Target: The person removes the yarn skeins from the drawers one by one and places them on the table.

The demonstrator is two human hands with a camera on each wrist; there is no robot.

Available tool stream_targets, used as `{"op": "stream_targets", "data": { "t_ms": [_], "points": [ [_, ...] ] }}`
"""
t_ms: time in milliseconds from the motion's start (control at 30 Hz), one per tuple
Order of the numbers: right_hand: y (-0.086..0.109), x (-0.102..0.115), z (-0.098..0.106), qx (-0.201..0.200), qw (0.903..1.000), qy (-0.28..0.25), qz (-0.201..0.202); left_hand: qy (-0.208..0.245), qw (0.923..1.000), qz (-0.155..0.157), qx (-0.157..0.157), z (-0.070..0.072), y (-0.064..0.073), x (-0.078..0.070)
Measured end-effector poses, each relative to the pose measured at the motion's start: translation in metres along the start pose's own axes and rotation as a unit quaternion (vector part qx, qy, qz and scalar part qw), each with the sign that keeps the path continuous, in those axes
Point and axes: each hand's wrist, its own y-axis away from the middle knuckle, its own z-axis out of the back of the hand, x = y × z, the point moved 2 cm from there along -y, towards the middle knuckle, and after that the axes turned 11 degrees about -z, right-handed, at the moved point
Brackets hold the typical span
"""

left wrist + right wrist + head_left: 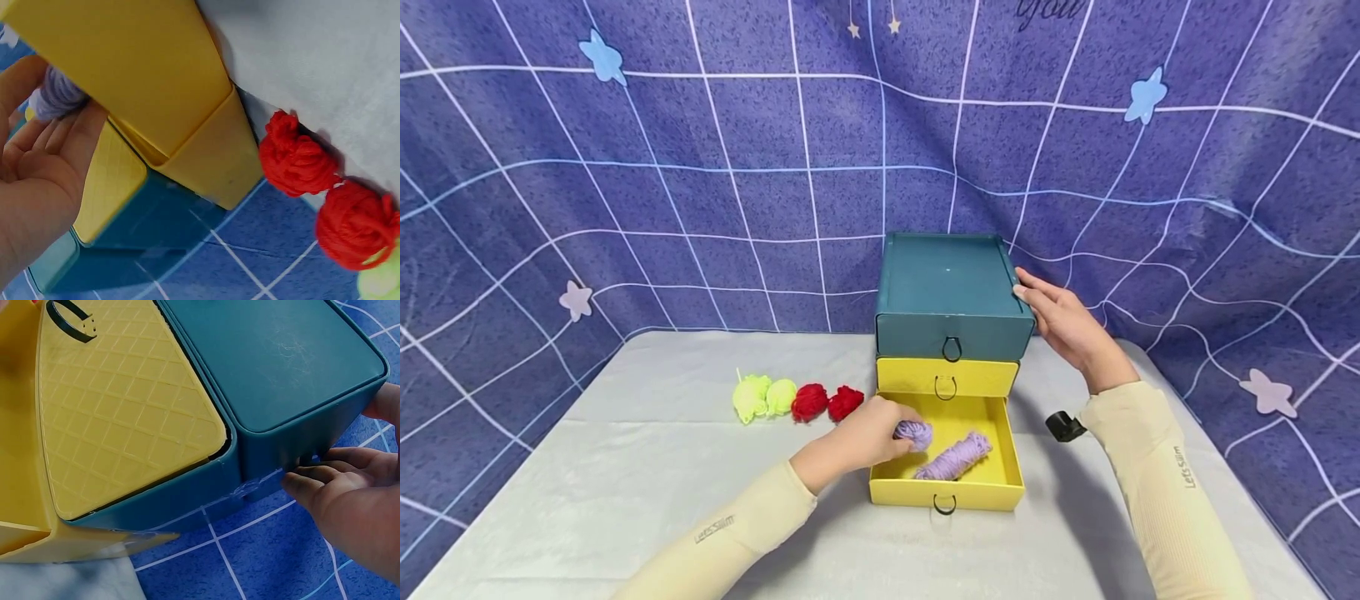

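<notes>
My left hand (pixel 867 433) reaches over the left wall of the pulled-out yellow bottom drawer (pixel 951 493) and grips a small lilac yarn skein (pixel 916 434). Thumb and fingers curl round that skein in the left wrist view too. Inside the drawer lies a second, longer lilac yarn skein (pixel 957 457), set at a slant. My right hand (pixel 1063 321) touches the right side of the teal top drawer unit (pixel 951 275), its fingers extended along the upper edge and side. In the right wrist view the fingers (pixel 312 478) press against the teal side wall.
A middle yellow drawer (pixel 917 377) with a black loop handle is closed under the teal one. Left of the stack, two red yarn balls (pixel 809 402) and two neon-yellow yarn balls (pixel 751 398) sit in a row on the grey cloth (pixel 647 467). A blue patterned curtain (pixel 737 208) hangs behind.
</notes>
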Motion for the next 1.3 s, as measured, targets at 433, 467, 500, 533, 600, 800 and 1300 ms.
{"op": "stream_targets", "data": {
  "t_ms": [433, 467, 500, 533, 600, 800, 1300],
  "points": [
    [0.0, -0.001, 0.001, 0.0, 1.0, 0.009, -0.004, 0.225, 0.9628, 0.103, -0.108, 0.024, 0.025, 0.017],
    [0.0, -0.001, 0.001, -0.001, 0.9999, 0.01, -0.004, 0.249, 0.9545, 0.116, -0.115, 0.026, 0.026, 0.019],
    [0.0, -0.001, 0.001, -0.001, 0.9999, 0.01, -0.004, 0.27, 0.9458, 0.13, -0.124, 0.029, 0.029, 0.021],
    [0.0, -0.001, 0.001, -0.002, 0.9999, 0.011, -0.004, 0.286, 0.9376, 0.145, -0.133, 0.031, 0.031, 0.023],
    [0.0, 0.0, 0.001, -0.001, 0.9999, 0.01, -0.004, 0.304, 0.9258, 0.168, -0.149, 0.036, 0.035, 0.028],
    [0.0, -0.001, 0.001, 0.001, 1.0, 0.004, -0.006, 0.331, 0.8984, 0.226, -0.178, 0.054, 0.051, 0.046],
    [-0.002, -0.002, 0.001, 0.004, 1.0, 0.003, 0.0, 0.378, 0.8431, 0.281, -0.26, 0.105, 0.11, 0.116]
  ]
}}
